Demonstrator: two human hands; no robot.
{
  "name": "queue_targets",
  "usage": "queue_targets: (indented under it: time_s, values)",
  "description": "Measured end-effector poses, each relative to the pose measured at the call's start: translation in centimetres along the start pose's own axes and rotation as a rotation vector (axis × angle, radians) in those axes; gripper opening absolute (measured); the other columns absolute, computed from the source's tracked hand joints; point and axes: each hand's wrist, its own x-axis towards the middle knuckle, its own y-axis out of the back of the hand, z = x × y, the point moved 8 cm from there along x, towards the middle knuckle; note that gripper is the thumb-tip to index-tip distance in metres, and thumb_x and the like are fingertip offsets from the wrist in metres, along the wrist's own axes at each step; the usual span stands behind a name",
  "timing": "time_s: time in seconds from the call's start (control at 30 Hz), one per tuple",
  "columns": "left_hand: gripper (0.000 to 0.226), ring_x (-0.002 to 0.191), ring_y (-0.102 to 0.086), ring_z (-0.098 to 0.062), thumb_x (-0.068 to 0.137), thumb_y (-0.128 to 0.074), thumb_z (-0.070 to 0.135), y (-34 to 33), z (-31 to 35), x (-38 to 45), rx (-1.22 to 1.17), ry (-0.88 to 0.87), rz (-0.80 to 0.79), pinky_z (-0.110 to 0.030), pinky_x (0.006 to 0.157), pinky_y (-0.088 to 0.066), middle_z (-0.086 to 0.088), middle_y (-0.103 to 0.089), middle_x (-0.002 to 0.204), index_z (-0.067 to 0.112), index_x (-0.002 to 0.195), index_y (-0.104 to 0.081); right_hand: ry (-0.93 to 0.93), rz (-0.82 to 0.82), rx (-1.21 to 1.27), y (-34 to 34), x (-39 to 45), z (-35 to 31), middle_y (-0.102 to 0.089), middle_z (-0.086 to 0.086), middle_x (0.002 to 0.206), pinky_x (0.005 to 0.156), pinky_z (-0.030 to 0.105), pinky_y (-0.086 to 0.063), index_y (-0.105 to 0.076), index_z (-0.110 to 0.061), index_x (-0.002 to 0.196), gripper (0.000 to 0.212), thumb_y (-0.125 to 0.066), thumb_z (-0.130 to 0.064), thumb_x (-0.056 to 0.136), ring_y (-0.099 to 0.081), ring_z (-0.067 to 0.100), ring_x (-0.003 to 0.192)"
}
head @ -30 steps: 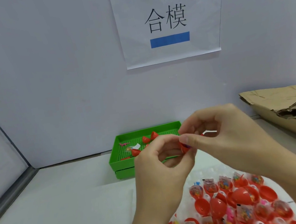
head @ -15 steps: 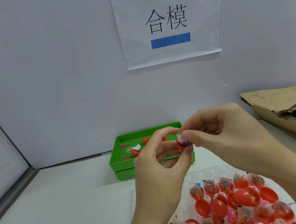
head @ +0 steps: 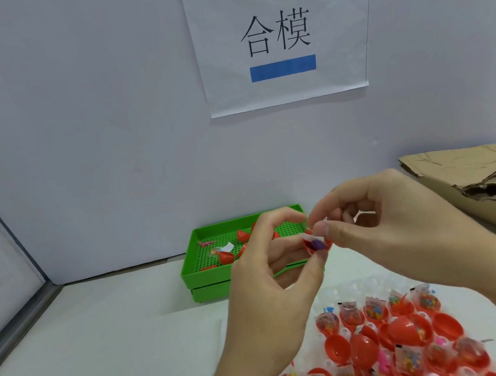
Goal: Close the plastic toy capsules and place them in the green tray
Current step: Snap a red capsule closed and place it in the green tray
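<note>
Fingers [head: 290,220] of left hand [head: 271,290] pinch open red capsule half [head: 314,244] with purple toy inside; right hand [head: 384,228] thumb and forefinger pinch its wrapper edge, above table [head: 104,354]. Wall sign [head: 278,32] high behind green tray [head: 201,269]. Torn cardboard [head: 481,185] right of green tray. Green tray behind hands holds red capsules. Clear blister sheet [head: 365,289] nearer than green tray carries red capsule halves [head: 336,347] with bagged toys.

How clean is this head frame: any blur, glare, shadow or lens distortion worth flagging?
Head view: light is even and soft, with only a faint shadow under the paper sign; wide-angle bending shows on the metal rail; the capsule pinched between left hand and right hand looks slightly soft; small glints on the red capsule halves.
</note>
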Motion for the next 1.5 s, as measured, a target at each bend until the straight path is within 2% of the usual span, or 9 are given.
queue_targets:
  time_s: [0.23, 0.43, 0.5, 0.6, 0.8, 0.93, 1.1, 1.3, 1.5]
  values:
    - [0.024, 0.094, -0.073, -0.011, 0.088, -0.071, 0.007, 0.0, 0.0, 0.0, -0.006, -0.015, -0.024, -0.017, 0.078, -0.055, 0.002, -0.077, 0.092, 0.025, 0.095, -0.057, -0.05, -0.009, -0.02, 0.3, 0.1, 0.6, -0.072, 0.0, 0.067, 0.073, 0.041, -0.057, -0.078, -0.026, 0.074, 0.012, -0.073, -0.024, 0.085, -0.068, 0.015, 0.067]
    - [0.021, 0.094, -0.073, -0.013, 0.088, -0.072, 0.009, 0.1, -0.4, 0.1, 0.004, -0.006, -0.014, -0.02, 0.078, -0.056, 0.002, -0.077, 0.092, 0.025, 0.094, -0.06, -0.06, 0.062, -0.079, 1.5, 0.2, 1.4, -0.072, -0.017, 0.076, 0.066, 0.016, -0.052, -0.076, -0.034, 0.081, 0.015, -0.064, -0.03, 0.089, -0.067, -0.001, 0.074]
    - [0.023, 0.093, -0.073, -0.013, 0.086, -0.073, 0.01, 0.3, -0.7, 0.2, -0.026, 0.022, 0.006, -0.022, 0.079, -0.057, 0.001, -0.077, 0.093, 0.022, 0.098, -0.059, -0.13, 0.074, -0.095, 2.4, 0.3, 3.1, -0.071, -0.025, 0.087, 0.074, 0.016, -0.052, -0.073, -0.04, 0.09, 0.016, -0.059, -0.035, 0.092, -0.065, -0.008, 0.084]
    - [0.031, 0.094, -0.074, -0.018, 0.078, -0.074, 0.018, 0.6, -1.1, 0.2, -0.135, 0.069, 0.024, -0.028, 0.083, -0.059, -0.003, -0.078, 0.094, 0.015, 0.103, -0.056, -0.314, -0.047, -0.013, 2.3, 0.2, 6.5, -0.075, -0.013, 0.098, 0.084, 0.034, -0.059, -0.071, -0.037, 0.103, 0.018, -0.054, -0.03, 0.1, -0.071, 0.002, 0.089]
    - [0.016, 0.097, -0.073, -0.029, 0.082, -0.071, 0.009, 0.4, -1.7, 0.4, -0.423, 0.148, 0.012, -0.027, 0.078, -0.058, -0.018, -0.075, 0.097, 0.02, 0.091, -0.065, -0.278, -0.396, 0.585, -0.4, -0.9, 5.1, -0.072, 0.009, 0.117, 0.073, 0.026, -0.059, -0.072, -0.022, 0.118, 0.038, -0.067, -0.046, 0.089, -0.072, 0.031, 0.103]
    - [0.012, 0.098, -0.072, -0.035, 0.081, -0.068, 0.009, 0.6, -1.9, 0.5, -0.477, 0.15, 0.012, -0.028, 0.079, -0.058, -0.024, -0.073, 0.099, 0.017, 0.09, -0.065, -0.145, -0.244, 0.535, 0.9, 0.0, 4.3, -0.076, 0.013, 0.101, 0.071, 0.02, -0.056, -0.077, -0.025, 0.107, 0.035, -0.072, -0.038, 0.075, -0.074, 0.021, 0.092]
    - [0.016, 0.096, -0.072, -0.036, 0.078, -0.073, 0.015, 0.6, -2.4, 0.4, -0.466, 0.172, 0.016, -0.028, 0.078, -0.058, -0.022, -0.074, 0.097, 0.016, 0.091, -0.064, -0.122, -0.251, 0.518, 0.8, 0.0, 3.7, -0.077, 0.008, 0.103, 0.071, 0.02, -0.056, -0.077, -0.027, 0.104, 0.036, -0.074, -0.034, 0.069, -0.074, 0.021, 0.09]
    - [0.015, 0.09, -0.074, -0.028, 0.082, -0.07, 0.013, 1.1, -2.2, 0.5, -0.237, 0.118, 0.024, -0.027, 0.076, -0.059, -0.013, -0.076, 0.094, 0.014, 0.095, -0.063, -0.116, -0.162, 0.494, 0.3, 0.2, 3.8, -0.076, 0.004, 0.104, 0.076, 0.018, -0.056, -0.076, -0.029, 0.102, 0.03, -0.074, -0.035, 0.073, -0.075, 0.023, 0.092]
    - [0.02, 0.093, -0.073, -0.019, 0.089, -0.071, 0.011, 1.5, -2.4, 0.4, -0.085, 0.098, 0.083, -0.037, 0.088, -0.059, -0.004, -0.076, 0.094, 0.02, 0.104, -0.064, -0.127, -0.159, 0.462, -0.7, 0.3, 4.1, -0.077, 0.0, 0.102, 0.081, 0.017, -0.056, -0.076, -0.033, 0.1, 0.021, -0.071, -0.03, 0.079, -0.075, 0.019, 0.092]
